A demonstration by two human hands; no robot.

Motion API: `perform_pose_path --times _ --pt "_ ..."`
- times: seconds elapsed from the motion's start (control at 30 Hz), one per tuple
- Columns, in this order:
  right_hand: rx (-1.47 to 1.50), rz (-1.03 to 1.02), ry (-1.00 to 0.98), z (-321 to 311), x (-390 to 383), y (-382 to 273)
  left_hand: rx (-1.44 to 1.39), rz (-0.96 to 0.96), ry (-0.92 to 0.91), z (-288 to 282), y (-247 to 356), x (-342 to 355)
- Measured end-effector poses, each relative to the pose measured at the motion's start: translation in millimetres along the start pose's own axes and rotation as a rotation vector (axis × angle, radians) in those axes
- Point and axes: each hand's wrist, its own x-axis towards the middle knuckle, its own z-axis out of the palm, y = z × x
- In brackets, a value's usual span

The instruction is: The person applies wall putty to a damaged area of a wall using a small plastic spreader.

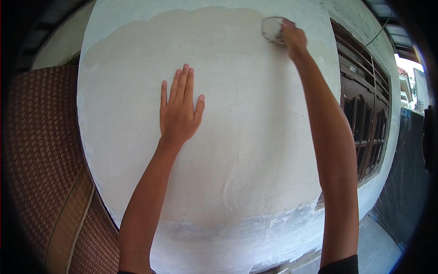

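Observation:
A pale wall [228, 137] fills the middle of the view, with a beige, scalloped-edged coat across its upper part. My left hand [179, 107] lies flat on the wall left of centre, fingers stretched out and thumb apart, holding nothing. Up at the right, my right hand [294, 37] is closed round a flat whitish piece [273, 30] with dark, worn edges. That piece lies against the wall near the coat's upper right border. Motion blurs it, so I cannot tell its exact kind.
At the right is a dark wooden window [365, 109] with bars above its carved shutters. A brown woven panel [41, 137] stands along the left. Bluish-white patches [255, 235] show low on the wall. Beyond the window stands a dark panel [401, 173].

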Motion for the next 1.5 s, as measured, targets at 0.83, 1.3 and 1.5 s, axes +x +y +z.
perform_pose_path --times 0.83,1.3,1.5 --pt "0.172 -0.085 -0.081 42 28 -24 -0.015 -0.01 -0.031 1 1 1" --pt "0.021 0.011 -0.061 21 13 -7 0.036 0.003 -0.004 -1 4 2" --pt "0.245 0.25 0.083 -16 38 15 0.015 -0.023 -0.03 -1 4 0"
